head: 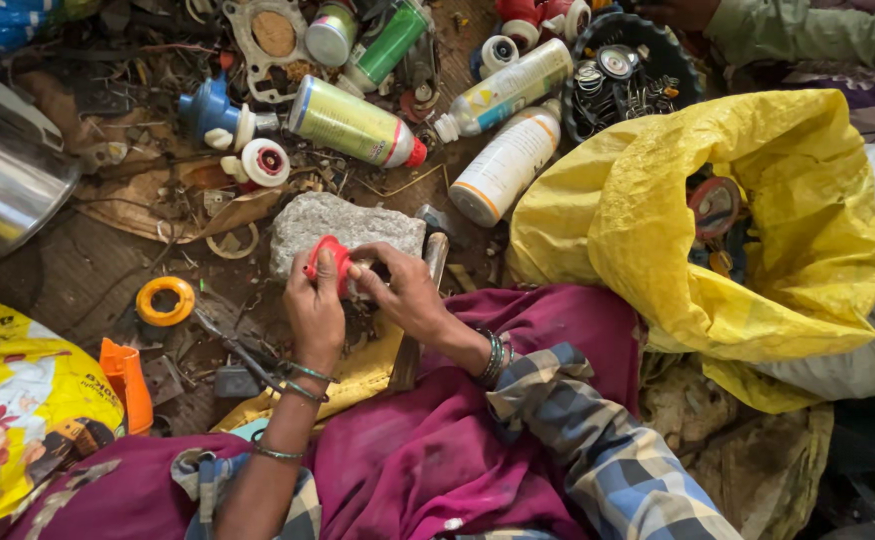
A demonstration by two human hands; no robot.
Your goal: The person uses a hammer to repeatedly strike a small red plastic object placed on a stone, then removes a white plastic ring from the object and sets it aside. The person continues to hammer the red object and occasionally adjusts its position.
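Note:
My left hand (pixel 315 310) and my right hand (pixel 405 293) both pinch a small red plastic cap (pixel 330 261) just in front of a grey stone block (pixel 343 228). The left thumb and fingers wrap its left side; the right fingertips touch its right side. A wooden-handled tool (pixel 436 258) lies against the stone, beside my right hand. Bangles circle both wrists, and my lap is covered in magenta cloth (pixel 438 440).
Spray cans (pixel 353 122) and white bottles (pixel 507 162) lie beyond the stone. A yellow sack (pixel 658 230) of scrap gapes at right, behind it a black basket (pixel 626 75) of metal bits. An orange ring (pixel 165 300) and metal vessel (pixel 3 185) sit left. Another person's sleeve (pixel 808 30) shows top right.

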